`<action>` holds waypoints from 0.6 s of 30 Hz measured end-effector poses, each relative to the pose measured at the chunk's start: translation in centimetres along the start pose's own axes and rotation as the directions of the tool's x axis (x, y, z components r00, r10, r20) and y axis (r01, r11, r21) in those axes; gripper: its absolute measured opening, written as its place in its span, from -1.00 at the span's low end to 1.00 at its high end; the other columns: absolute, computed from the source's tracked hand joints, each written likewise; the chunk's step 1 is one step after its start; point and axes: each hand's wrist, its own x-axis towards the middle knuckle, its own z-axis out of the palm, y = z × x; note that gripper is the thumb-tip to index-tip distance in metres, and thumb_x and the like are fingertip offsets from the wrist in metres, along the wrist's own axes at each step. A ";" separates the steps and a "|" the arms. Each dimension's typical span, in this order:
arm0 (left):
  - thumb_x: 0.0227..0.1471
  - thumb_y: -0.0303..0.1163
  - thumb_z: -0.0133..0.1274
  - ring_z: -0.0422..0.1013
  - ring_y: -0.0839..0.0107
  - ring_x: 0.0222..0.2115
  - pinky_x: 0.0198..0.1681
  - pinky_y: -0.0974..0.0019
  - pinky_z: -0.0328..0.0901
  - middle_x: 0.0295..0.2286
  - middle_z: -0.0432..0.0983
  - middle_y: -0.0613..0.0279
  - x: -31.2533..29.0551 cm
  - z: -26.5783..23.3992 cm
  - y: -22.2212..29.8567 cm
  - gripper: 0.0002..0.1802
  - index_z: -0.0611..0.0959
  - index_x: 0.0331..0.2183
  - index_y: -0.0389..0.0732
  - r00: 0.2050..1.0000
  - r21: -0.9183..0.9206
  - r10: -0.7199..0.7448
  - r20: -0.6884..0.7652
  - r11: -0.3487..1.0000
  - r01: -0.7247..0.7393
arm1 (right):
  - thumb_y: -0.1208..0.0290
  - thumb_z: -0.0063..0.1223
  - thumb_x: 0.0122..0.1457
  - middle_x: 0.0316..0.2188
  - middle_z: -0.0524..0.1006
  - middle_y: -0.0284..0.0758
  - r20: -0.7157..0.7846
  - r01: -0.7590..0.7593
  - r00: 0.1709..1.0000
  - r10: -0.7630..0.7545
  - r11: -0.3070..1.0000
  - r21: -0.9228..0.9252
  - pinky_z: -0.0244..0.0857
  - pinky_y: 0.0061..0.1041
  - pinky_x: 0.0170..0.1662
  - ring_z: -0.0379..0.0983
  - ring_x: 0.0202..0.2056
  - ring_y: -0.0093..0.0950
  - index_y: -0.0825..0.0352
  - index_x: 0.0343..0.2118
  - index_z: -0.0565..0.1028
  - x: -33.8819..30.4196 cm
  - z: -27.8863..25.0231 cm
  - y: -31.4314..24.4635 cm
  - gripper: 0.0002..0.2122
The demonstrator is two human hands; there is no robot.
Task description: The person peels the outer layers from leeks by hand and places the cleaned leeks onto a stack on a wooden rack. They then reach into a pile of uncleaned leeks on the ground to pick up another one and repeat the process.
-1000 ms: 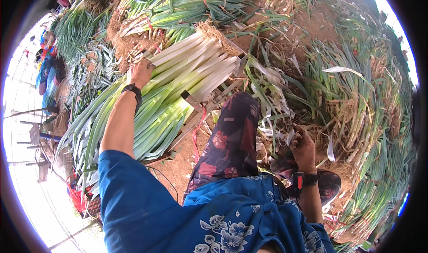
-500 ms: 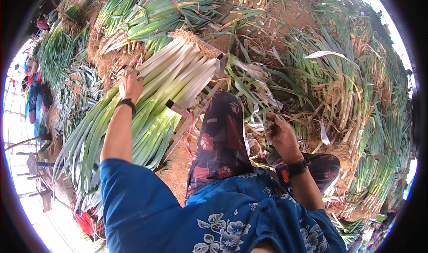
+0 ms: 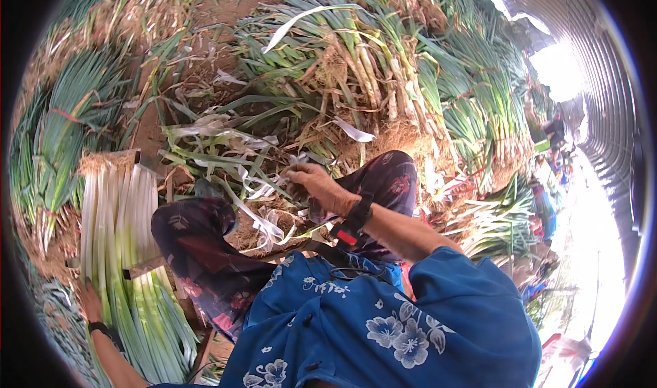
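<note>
Head view showed leeks (image 3: 120,224) on a low rack (image 3: 145,268), roots (image 3: 108,163) together at its far edge, probably for alignment. The left hand (image 3: 90,302) lay against the rack's left edge leeks, seemingly steadying; the right hand (image 3: 318,185) half-curled near pale peelings (image 3: 268,229), either's grip unclear.

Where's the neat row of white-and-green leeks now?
Head view, lower left: the leek row lies beside the left hand, left of the dark floral trousers.
</note>
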 end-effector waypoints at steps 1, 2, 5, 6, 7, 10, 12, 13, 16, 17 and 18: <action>0.14 0.21 -0.44 -0.02 -0.01 0.19 0.14 -0.21 -0.11 0.23 -0.04 0.18 -0.1 -0.2 1.3 -0.27 0.03 0.24 0.09 0.999 -0.026 -0.037 0.037 0.999 0.038 | 0.33 -0.04 0.20 -0.56 0.48 -0.38 -0.029 0.062 0.997 -0.065 0.994 -0.093 0.33 -0.61 -0.50 0.40 -0.57 -0.61 0.37 -0.21 0.46 0.5 -1.8 -0.3 -0.78; 0.14 0.20 -0.43 0.00 -0.01 0.19 0.13 -0.24 -0.11 0.22 -0.02 0.17 -0.6 -0.5 -5.0 -0.28 0.02 0.24 0.12 0.998 -0.071 -0.028 -0.061 0.997 0.024 | 0.30 -0.02 0.19 -0.54 0.50 -0.36 0.003 0.154 0.987 -0.160 0.948 -0.280 0.34 -0.60 -0.50 0.43 -0.55 -0.61 0.38 -0.22 0.47 1.1 -2.1 -2.1 -0.76; 0.14 0.17 -0.39 0.04 -0.04 0.16 0.13 -0.17 -0.05 0.19 0.04 0.02 -1.7 -3.2 6.2 -0.28 0.04 0.24 0.07 0.993 -0.109 0.051 0.103 0.993 -0.040 | 0.29 0.05 0.10 -0.38 0.59 -0.25 -0.263 0.199 0.832 -0.488 0.706 -0.680 0.42 -0.51 -0.31 0.52 -0.40 -0.51 0.35 -0.22 0.54 4.7 -15.2 -1.6 -0.74; 0.14 0.17 -0.39 0.04 -0.04 0.16 0.13 -0.17 -0.05 0.19 0.04 0.02 -2.0 -3.9 4.8 -0.28 0.04 0.24 0.07 0.995 -0.085 0.028 0.095 0.996 -0.020 | 0.26 0.01 0.11 -0.37 0.60 -0.23 -0.343 0.096 0.870 -0.355 0.804 -0.587 0.42 -0.47 -0.26 0.53 -0.39 -0.46 0.29 -0.19 0.54 5.4 -16.6 -3.6 -0.73; 0.12 0.16 -0.35 0.06 -0.03 0.16 0.13 -0.13 -0.02 0.17 0.06 -0.02 -1.4 -4.3 2.6 -0.27 0.07 0.23 0.03 0.999 -0.110 0.006 0.053 0.994 -0.001 | 0.27 -0.03 0.11 -0.36 0.60 -0.23 -0.378 0.090 0.839 -0.391 0.785 -0.613 0.42 -0.47 -0.21 0.53 -0.38 -0.42 0.23 -0.17 0.55 6.2 -19.9 -5.0 -0.73; 0.08 0.10 -0.25 0.07 0.00 0.15 0.13 -0.08 0.02 0.14 0.12 -0.07 -0.9 -4.7 3.3 -0.26 0.14 0.21 -0.04 0.999 -0.109 -0.018 0.038 0.994 0.022 | 0.29 -0.04 0.07 -0.36 0.60 -0.21 -0.484 0.006 0.746 -0.458 0.731 -0.682 0.38 -0.44 -0.17 0.53 -0.30 -0.38 0.19 -0.20 0.58 8.3 -26.8 -6.5 -0.74; 0.01 -0.05 -0.06 0.07 0.02 0.15 0.16 -0.02 0.01 0.13 0.15 -0.06 -1.2 -5.6 4.0 -0.26 0.17 0.20 -0.04 0.992 -0.049 -0.125 0.027 0.991 0.126 | 0.29 -0.04 0.06 -0.32 0.58 -0.15 -0.573 -0.029 0.679 -0.459 0.763 -0.646 0.38 -0.39 -0.18 0.53 -0.26 -0.32 0.19 -0.15 0.56 9.7 -27.7 -7.0 -0.70; 0.01 -0.05 -0.06 0.07 0.02 0.15 0.16 -0.02 0.01 0.13 0.15 -0.06 -1.3 -6.0 4.5 -0.26 0.17 0.20 -0.04 0.992 -0.048 -0.129 0.017 0.990 0.129 | 0.31 -0.05 0.04 -0.30 0.57 -0.12 -0.610 -0.042 0.667 -0.428 0.796 -0.604 0.38 -0.37 -0.18 0.52 -0.24 -0.29 0.18 -0.13 0.55 10.1 -28.1 -7.2 -0.69; -0.02 -0.19 0.01 0.05 0.03 0.16 0.18 0.03 -0.01 0.15 0.10 -0.01 -2.0 -7.6 5.9 -0.26 0.18 0.19 -0.10 0.993 -0.183 -0.104 -0.059 0.979 0.091 | 0.28 -0.08 0.03 -0.21 0.54 -0.11 -0.546 -0.240 0.575 -0.609 0.513 -0.824 0.34 -0.25 -0.15 0.48 -0.18 -0.16 0.21 -0.13 0.53 11.2 -29.1 -5.8 -0.66; -0.03 -0.20 0.03 0.05 0.04 0.16 0.19 0.04 -0.01 0.15 0.11 -0.02 -2.7 -8.2 7.0 -0.24 0.17 0.19 -0.14 0.995 -0.177 -0.082 -0.062 0.982 0.070 | 0.28 -0.08 0.03 -0.21 0.54 -0.11 -0.547 -0.235 0.575 -0.608 0.518 -0.822 0.34 -0.25 -0.15 0.48 -0.18 -0.16 0.21 -0.13 0.53 11.0 -28.7 -6.2 -0.66; -0.04 -0.22 0.04 0.05 0.04 0.16 0.19 0.06 -0.01 0.14 0.12 -0.04 -3.6 -8.9 7.8 -0.24 0.18 0.18 -0.17 0.995 -0.182 -0.080 -0.058 0.981 0.068 | 0.29 -0.09 0.01 -0.22 0.54 -0.11 -0.585 -0.374 0.638 -0.501 0.463 -0.804 0.33 -0.22 -0.15 0.48 -0.18 -0.14 0.23 -0.18 0.54 10.8 -28.6 -6.9 -0.68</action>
